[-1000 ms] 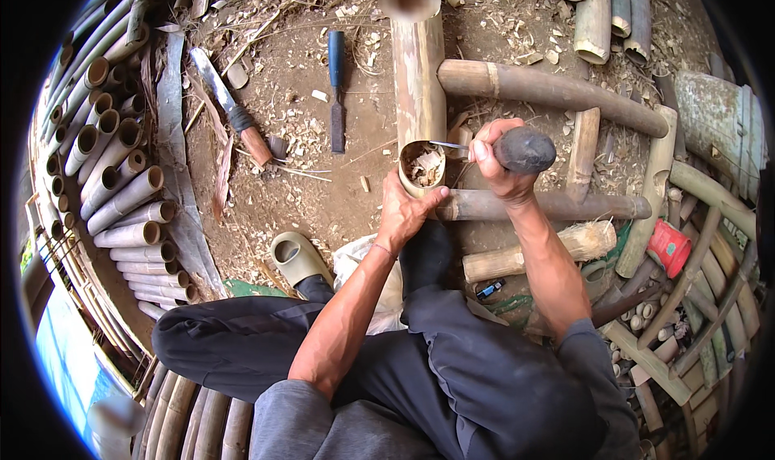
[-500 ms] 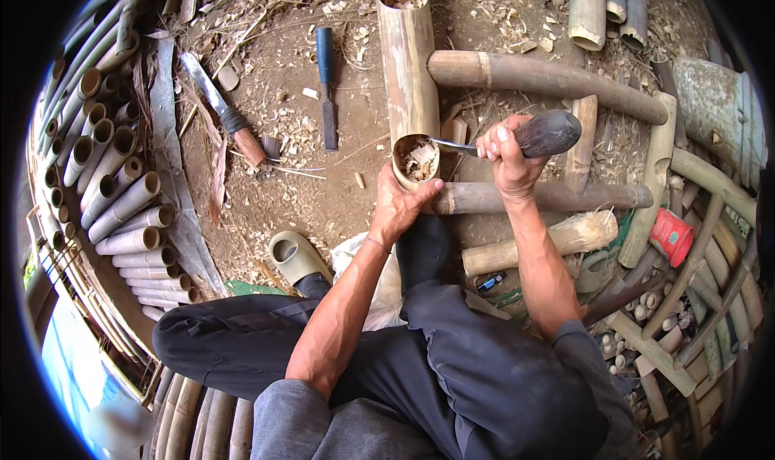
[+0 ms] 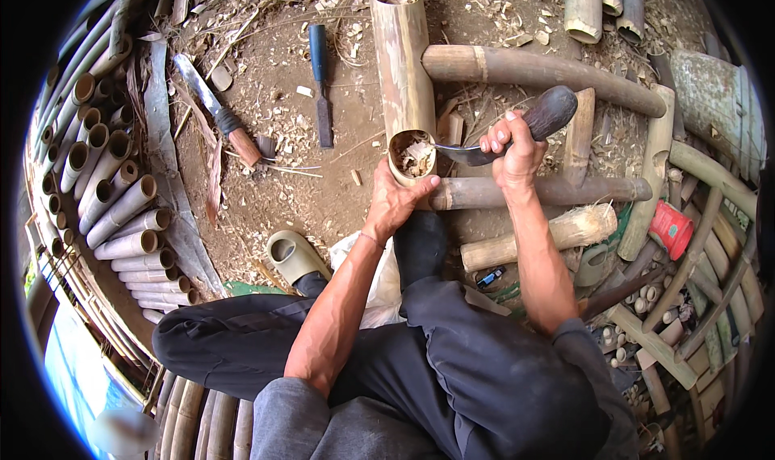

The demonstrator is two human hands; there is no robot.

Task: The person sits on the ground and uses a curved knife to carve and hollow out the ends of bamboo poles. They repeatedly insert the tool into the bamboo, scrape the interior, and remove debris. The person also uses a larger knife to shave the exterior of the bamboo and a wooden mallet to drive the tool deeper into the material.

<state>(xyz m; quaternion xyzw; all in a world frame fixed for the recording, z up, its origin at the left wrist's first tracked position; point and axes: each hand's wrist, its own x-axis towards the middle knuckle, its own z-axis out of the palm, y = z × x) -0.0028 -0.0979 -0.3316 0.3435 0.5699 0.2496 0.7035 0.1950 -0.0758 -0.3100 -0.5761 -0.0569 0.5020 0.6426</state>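
A thick pale bamboo tube (image 3: 403, 76) lies lengthwise in front of me, joined to side poles. Its near open end shows wood shavings (image 3: 416, 155) inside. My left hand (image 3: 394, 197) is closed round the rim of that end, thumb along its lower right edge. In my right hand (image 3: 517, 149) is a knife with a dark bulbous handle (image 3: 552, 110) and a thin curved blade (image 3: 462, 153). The handle slants up to the right, and the blade's tip reaches the tube's right rim. My fist hides part of the handle.
Left of the tube lie a blue-handled chisel (image 3: 321, 84) and a large knife (image 3: 216, 109) on chip-strewn ground. Cut bamboo tubes (image 3: 121, 201) are stacked at far left. A bamboo frame (image 3: 549, 191), a loose pole (image 3: 541, 238) and a red container (image 3: 671, 230) are on the right.
The right fist has turned, tipping the knife handle upward. More of the blade shows outside the tube's mouth. My left hand keeps its grip; the whole view has shifted slightly.
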